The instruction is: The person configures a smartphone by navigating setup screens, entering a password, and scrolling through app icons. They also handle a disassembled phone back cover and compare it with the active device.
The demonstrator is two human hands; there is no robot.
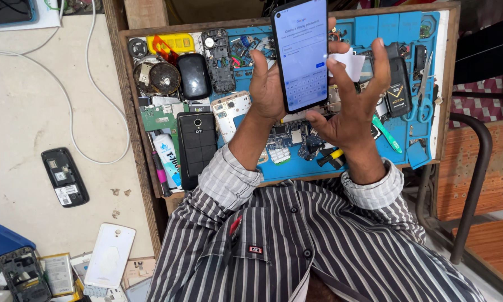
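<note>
My left hand (266, 86) grips a black smartphone (301, 53) upright, its lit screen showing a form and an on-screen keyboard. My right hand (352, 106) hovers just right of the phone, fingers spread, with a small white piece of paper (349, 64) pinched between two fingers. Both hands are above a blue repair mat (397, 31) on a wooden tray (134, 117) crowded with phone parts. Striped shirt sleeves cover my forearms.
On the tray lie a black phone back (196, 142), a bare keypad phone frame (218, 53), circuit boards, round speakers, a white tube, a green tool (386, 134) and scissors (424, 92). An opened phone (64, 177), a white cover (109, 255) and a cable lie on the floor at left.
</note>
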